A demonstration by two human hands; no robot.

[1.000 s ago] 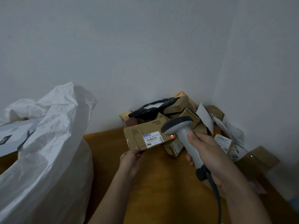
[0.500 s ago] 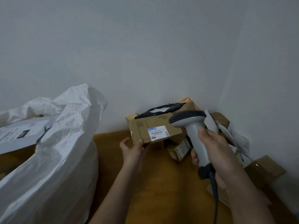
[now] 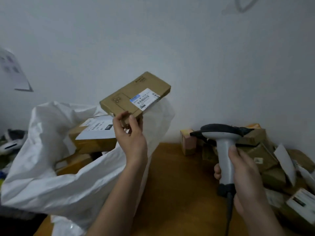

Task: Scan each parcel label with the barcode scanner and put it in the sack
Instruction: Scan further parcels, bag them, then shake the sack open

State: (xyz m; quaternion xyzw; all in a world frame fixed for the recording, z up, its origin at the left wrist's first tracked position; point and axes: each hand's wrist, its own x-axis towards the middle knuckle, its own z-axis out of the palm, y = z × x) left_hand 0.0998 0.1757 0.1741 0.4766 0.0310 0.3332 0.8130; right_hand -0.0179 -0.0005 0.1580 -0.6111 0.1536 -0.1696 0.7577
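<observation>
My left hand (image 3: pixel 130 133) pinches the lower corner of a flat brown parcel (image 3: pixel 124 97) with a white barcode label (image 3: pixel 144 99), raised and tilted above the right edge of the open white sack (image 3: pixel 51 164). Inside the sack lie other brown boxes, one with a large white label (image 3: pixel 98 129). My right hand (image 3: pixel 245 178) grips the grey handle of the barcode scanner (image 3: pixel 221 135), held upright to the right, its dark head pointing left. The scanner is well apart from the raised parcel.
A heap of brown and white parcels (image 3: pixel 265 155) fills the corner at right on the wooden surface (image 3: pixel 179 184). A pink-brown small box (image 3: pixel 187 140) stands at the heap's left edge. White walls rise behind. The scanner cable (image 3: pixel 228 215) hangs downward.
My left hand has lifted the parcel up and to the left, from in front of the heap to above the sack. The view has swung left. The scanner stayed low at right.
</observation>
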